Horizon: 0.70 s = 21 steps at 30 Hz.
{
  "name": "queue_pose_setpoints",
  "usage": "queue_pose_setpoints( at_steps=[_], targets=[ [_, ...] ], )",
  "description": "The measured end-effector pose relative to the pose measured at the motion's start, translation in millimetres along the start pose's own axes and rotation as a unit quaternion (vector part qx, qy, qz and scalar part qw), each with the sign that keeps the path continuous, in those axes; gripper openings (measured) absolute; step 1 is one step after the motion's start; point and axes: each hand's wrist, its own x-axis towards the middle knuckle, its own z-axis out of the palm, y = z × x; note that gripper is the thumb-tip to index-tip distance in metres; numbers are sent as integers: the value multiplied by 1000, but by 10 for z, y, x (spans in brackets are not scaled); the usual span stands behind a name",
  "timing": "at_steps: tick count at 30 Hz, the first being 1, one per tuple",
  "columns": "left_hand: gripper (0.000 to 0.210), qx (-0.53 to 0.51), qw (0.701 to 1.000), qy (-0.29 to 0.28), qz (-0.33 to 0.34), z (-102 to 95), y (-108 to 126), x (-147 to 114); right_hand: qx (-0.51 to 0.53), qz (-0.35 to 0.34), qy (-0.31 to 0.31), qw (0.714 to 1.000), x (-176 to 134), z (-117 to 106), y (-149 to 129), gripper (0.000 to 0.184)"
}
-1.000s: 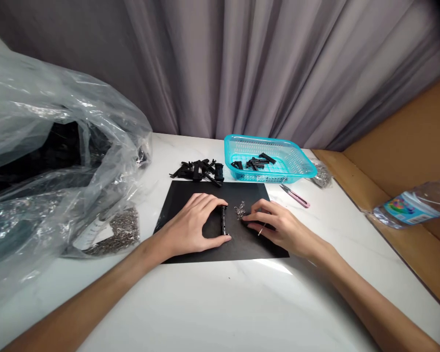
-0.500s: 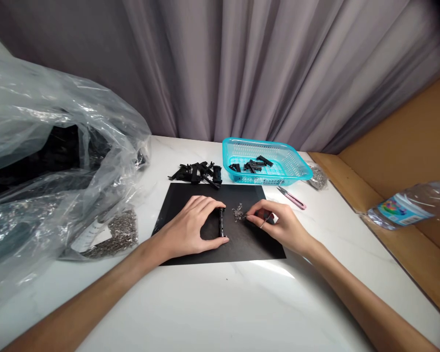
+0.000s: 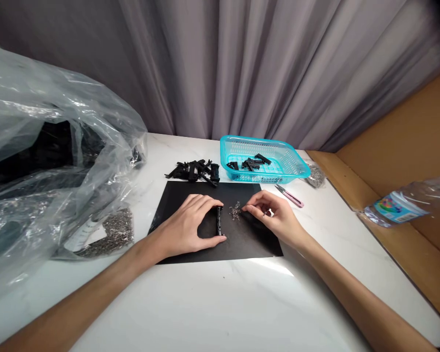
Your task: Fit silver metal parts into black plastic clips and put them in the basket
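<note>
My left hand grips a narrow black plastic part by its two ends, thumb at the near end and fingers at the far one. The part stands on a black sheet. Just right of it lies a small pile of tiny shiny metal pieces, which look like little springs or hooks. At the pile's right edge, the thumb and forefinger of my right hand are pinched together. Whatever sits between those fingertips is too small to make out. A bit of shiny metal shows by its curled fingers.
Behind the sheet are a heap of black plastic parts and a turquoise basket with similar parts. Pink-handled snips lie at right. Clear bags crowd the left; a plastic bottle and cardboard stand right.
My right hand's fingers have shifted slightly and their pinch has lifted a little beside the metal pile. My left hand keeps its hold on the black part. The whole view has moved slightly.
</note>
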Motion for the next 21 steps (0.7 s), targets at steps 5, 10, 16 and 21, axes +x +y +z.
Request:
queue_pose_setpoints(
  at_steps=[5,10,16,21],
  targets=[
    [61,-17,1000,-14,-21,27,91,-18,-15,-6,-19,1000,-19,7,-34,18],
    [62,-27,999,-13,-28,48,167,-25,-44,-16,-31,998,-34,20,-64,13],
    [62,-35,999,-21,-33,43,157,-14,-66,-46,2,997,-52,24,-69,11],
    [61,-38,998,-12,-45,44,190,-12,-27,-42,-20,999,-58,49,-61,10]
  ],
)
